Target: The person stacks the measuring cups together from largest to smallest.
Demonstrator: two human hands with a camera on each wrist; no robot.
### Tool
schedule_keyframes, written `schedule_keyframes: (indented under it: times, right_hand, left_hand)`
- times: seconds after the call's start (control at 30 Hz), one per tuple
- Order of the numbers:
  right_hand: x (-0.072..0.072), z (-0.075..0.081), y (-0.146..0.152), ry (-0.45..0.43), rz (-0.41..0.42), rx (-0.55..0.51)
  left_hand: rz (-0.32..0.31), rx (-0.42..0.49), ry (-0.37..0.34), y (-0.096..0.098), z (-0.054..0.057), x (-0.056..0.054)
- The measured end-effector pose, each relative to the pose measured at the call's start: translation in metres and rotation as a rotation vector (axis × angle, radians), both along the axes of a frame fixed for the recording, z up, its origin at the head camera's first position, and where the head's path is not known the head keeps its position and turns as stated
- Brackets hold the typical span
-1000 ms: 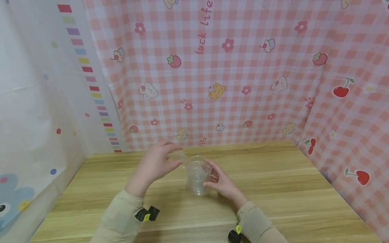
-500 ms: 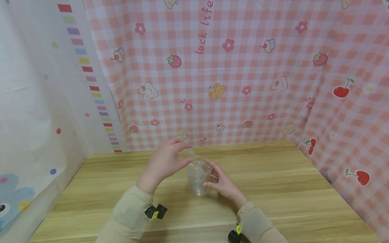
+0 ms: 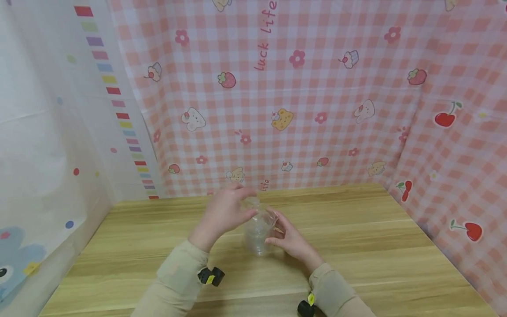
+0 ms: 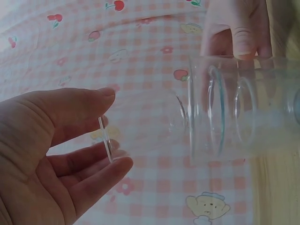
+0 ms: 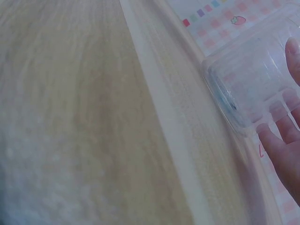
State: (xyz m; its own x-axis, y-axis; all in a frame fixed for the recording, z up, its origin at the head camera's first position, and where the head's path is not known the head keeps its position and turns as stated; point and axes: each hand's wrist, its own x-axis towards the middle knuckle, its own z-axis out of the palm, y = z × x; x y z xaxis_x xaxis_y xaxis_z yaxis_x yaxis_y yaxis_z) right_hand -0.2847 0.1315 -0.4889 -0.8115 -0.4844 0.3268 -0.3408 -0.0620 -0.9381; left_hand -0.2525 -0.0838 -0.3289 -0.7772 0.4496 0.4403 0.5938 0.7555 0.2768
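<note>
A tall clear plastic container point(image 3: 256, 240) stands upright on the wooden table, with round rims of clear cups showing inside it. My right hand point(image 3: 292, 241) holds its right side, thumb in front and fingers behind; the right wrist view shows the fingertips point(image 5: 265, 131) against the clear wall. Above its mouth, my left hand point(image 3: 225, 215) pinches a small clear cup point(image 4: 145, 122) by the rim between thumb point(image 4: 105, 96) and fingers. In the left wrist view the small cup's base points at the container's open mouth, very close to its edge.
The wood-grain table point(image 3: 356, 259) reaches back to a pink checked cloth point(image 3: 328, 101) hanging behind it. A white cloth point(image 3: 35, 132) hangs on the left. Small black cameras point(image 3: 211, 276) sit on both wrists.
My left hand has moved to the right with the small cup, from beside the container to over its mouth. The right hand and the container have stayed in place.
</note>
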Motion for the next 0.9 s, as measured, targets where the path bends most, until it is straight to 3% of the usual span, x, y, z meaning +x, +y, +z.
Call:
schedule_keyframes:
  times: [0.2,0.57,0.9]
  right_hand:
    - [-0.001,-0.001,0.001,0.005,0.001,-0.002]
    - [-0.001,-0.003,0.001,0.018,0.013,-0.005]
    - [0.000,-0.001,0.001,0.004,0.005,-0.005]
  left_hand:
    - [0.001,-0.012,-0.068,0.004,-0.006,-0.004]
    - [0.002,-0.082,-0.093,0.011,-0.016,-0.009]
    - [0.005,-0.130,-0.144,0.016,-0.018,-0.010]
